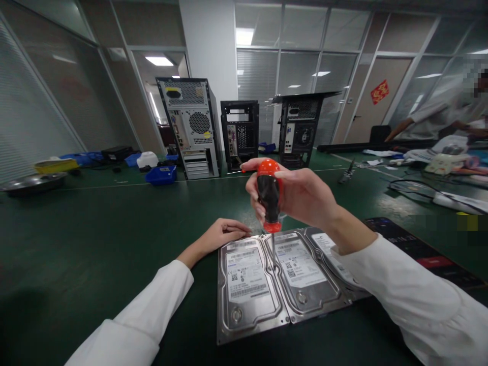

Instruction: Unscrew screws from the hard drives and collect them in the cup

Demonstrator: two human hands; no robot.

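Note:
Three hard drives lie side by side on the green table: a left hard drive [247, 274], a middle hard drive [301, 262] and a right hard drive [328, 246] partly covered by my right sleeve. My right hand [305, 190] is closed around the red and black handle of a screwdriver [270, 195], held upright. Its shaft points down to the seam between the left and middle drives; which of them the tip touches, I cannot tell. Fingers stretched out, my left hand [219, 235] rests at the far edge of the left drive.
Behind stand a tall computer case [194, 127] and two black cases, one central [240, 132], one right [301, 129]. A blue bin [160, 175] and metal tray [34, 182] sit left. A phone [392, 231] and cables [415, 189] lie right. Another person [438, 119] works at far right.

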